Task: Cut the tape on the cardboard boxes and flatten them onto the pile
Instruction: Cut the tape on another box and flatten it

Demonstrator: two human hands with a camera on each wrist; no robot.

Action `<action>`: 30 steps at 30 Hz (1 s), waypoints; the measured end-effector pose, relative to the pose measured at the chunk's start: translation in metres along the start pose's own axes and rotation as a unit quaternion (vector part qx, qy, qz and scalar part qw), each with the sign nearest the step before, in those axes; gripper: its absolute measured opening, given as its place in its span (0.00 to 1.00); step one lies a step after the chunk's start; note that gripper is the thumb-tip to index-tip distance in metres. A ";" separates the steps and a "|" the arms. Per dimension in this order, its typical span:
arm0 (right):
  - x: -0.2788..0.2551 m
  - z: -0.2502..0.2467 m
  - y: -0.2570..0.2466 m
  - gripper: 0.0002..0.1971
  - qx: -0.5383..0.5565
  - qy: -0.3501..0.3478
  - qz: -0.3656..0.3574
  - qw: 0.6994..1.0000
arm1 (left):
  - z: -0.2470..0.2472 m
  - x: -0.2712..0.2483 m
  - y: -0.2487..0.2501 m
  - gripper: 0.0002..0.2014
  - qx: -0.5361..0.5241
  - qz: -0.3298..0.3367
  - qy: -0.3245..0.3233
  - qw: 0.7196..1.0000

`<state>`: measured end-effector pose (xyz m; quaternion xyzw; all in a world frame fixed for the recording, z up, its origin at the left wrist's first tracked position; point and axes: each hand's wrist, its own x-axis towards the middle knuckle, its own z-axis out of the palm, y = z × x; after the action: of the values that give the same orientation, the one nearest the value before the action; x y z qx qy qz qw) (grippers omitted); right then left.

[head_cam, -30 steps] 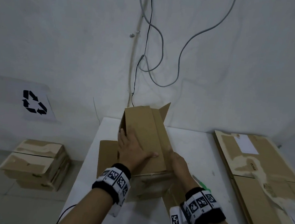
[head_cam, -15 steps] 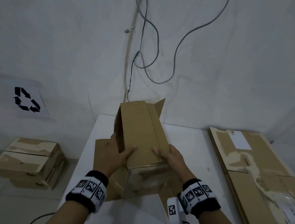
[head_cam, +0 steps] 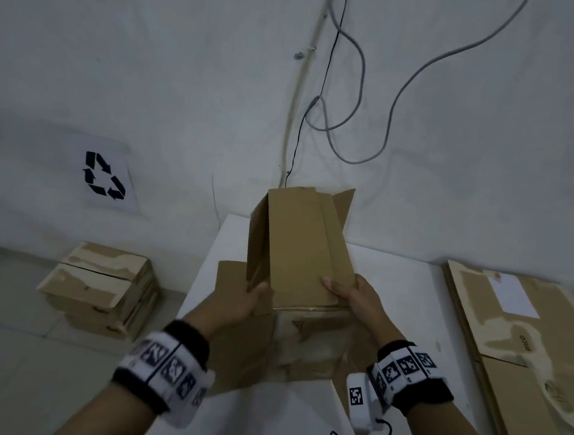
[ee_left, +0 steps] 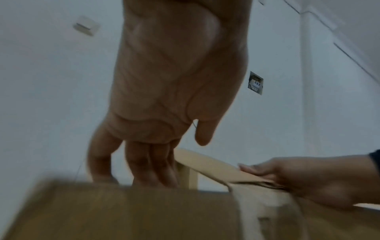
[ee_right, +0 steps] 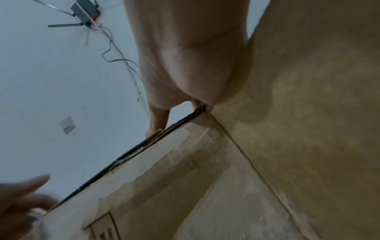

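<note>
A brown cardboard box (head_cam: 303,249) with loose flaps stands tilted up over the white table (head_cam: 410,289), between my two hands. My left hand (head_cam: 248,300) holds its near left corner, with the thumb by the top panel and the fingers (ee_left: 148,165) reaching down behind the left wall. Gripping the near right edge is my right hand (head_cam: 351,294), thumb on top of the panel and fingers underneath (ee_left: 298,178). Torn tape residue shows on the box's near face (ee_right: 205,178). No cutting tool is in view.
A pile of flattened cardboard (head_cam: 526,339) lies along the table's right side. Two taped boxes (head_cam: 101,285) are stacked on the floor at left, below a recycling sign (head_cam: 103,175) on the wall. Cables (head_cam: 356,102) hang on the wall behind the table.
My left hand slid from flat on the top panel down to the near left corner. My right hand came up onto the near right edge, and the box tilted up higher.
</note>
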<state>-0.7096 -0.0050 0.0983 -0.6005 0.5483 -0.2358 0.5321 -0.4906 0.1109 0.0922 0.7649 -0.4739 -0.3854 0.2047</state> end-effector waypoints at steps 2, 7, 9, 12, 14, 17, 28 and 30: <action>0.001 0.000 -0.001 0.35 -0.003 0.001 0.000 1.000 | -0.024 0.025 0.024 0.27 -0.008 0.035 -0.017 0.999; 0.005 -0.002 0.001 0.40 0.004 -0.010 0.002 1.000 | -0.055 0.114 0.053 0.30 -0.110 0.009 0.019 0.994; 0.006 -0.002 0.003 0.43 0.004 -0.014 0.003 1.000 | -0.060 0.135 0.055 0.35 -0.149 -0.009 0.049 0.988; 0.011 -0.001 0.007 0.46 0.021 -0.002 0.001 1.000 | -0.063 0.151 0.054 0.40 -0.106 -0.042 0.106 0.988; 0.017 0.001 0.009 0.47 0.017 0.012 -0.024 1.000 | -0.059 0.151 0.054 0.39 -0.040 -0.064 0.069 0.995; 0.035 0.008 0.008 0.38 -0.040 0.010 -0.062 0.997 | -0.042 0.141 0.061 0.41 -0.024 -0.095 -0.039 0.994; 0.093 0.035 0.024 0.37 -0.251 -0.013 -0.019 0.968 | 0.023 0.116 0.037 0.56 0.119 -0.116 -0.169 0.972; 0.085 0.039 0.041 0.29 -0.316 -0.041 0.000 0.948 | 0.042 0.113 0.014 0.56 0.111 -0.105 -0.143 0.978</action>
<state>-0.6681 -0.0611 0.0234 -0.7471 0.5721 -0.0255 0.3375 -0.5022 0.0070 0.0310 0.7654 -0.4548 -0.4552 0.0069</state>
